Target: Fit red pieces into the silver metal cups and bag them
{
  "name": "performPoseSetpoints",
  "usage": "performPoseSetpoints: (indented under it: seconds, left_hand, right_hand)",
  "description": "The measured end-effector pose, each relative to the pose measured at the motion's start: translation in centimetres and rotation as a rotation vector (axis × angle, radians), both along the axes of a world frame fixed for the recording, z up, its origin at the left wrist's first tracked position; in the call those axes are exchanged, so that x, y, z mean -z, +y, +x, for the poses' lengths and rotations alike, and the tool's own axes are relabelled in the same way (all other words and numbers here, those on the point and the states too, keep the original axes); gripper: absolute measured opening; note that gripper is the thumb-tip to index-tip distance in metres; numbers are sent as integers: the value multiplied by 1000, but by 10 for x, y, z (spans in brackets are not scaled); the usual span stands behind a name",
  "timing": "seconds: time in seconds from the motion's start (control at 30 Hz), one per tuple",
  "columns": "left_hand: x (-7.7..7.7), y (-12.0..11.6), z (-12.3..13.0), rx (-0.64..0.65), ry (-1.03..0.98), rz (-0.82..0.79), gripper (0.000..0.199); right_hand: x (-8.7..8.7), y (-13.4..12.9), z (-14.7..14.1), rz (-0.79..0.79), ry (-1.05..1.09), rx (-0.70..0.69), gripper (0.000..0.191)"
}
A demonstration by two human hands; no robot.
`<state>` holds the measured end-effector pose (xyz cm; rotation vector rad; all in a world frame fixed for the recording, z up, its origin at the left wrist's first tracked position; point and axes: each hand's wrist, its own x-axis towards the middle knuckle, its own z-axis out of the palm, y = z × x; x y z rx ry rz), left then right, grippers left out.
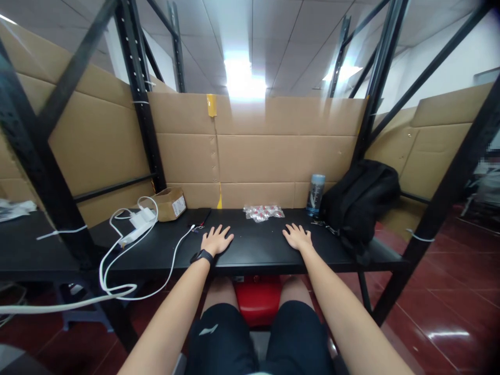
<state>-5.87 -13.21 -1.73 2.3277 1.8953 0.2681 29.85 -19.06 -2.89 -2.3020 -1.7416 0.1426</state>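
Observation:
My left hand (216, 240) lies palm down near the front edge of the black table (250, 250), fingers spread, with a dark watch (202, 256) on the wrist. My right hand (297, 237) rests flat on the same surface farther right, its fingers apart. Neither hand holds anything. Between and beyond them is a clear plastic packet (263, 212) with red and white items inside. Close to my left hand are a white cable end (192, 227) and a thin dark object (198, 216) lying flat.
At the left are a white power strip (142, 224) with looping cable and a small cardboard box (171, 203). A blue-lidded bottle (315, 195) and a black backpack (357, 200) stand at the right. Cardboard panels (258, 151) and black metal posts (142, 104) enclose the table.

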Motion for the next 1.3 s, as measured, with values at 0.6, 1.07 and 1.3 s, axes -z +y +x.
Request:
performPoseSetpoints:
  seconds: [0.6,1.07,1.3]
  left_hand:
    - [5,106,39,2,-69,57,68]
    - [11,176,39,69,-295,247,32]
    - [2,157,51,167,-470,282,29]
  right_hand:
    - [-2,111,-1,398,-90,-53,41]
    - [-23,158,6,396,3,-582,34]
    - [-20,137,-33,236,79,-694,47]
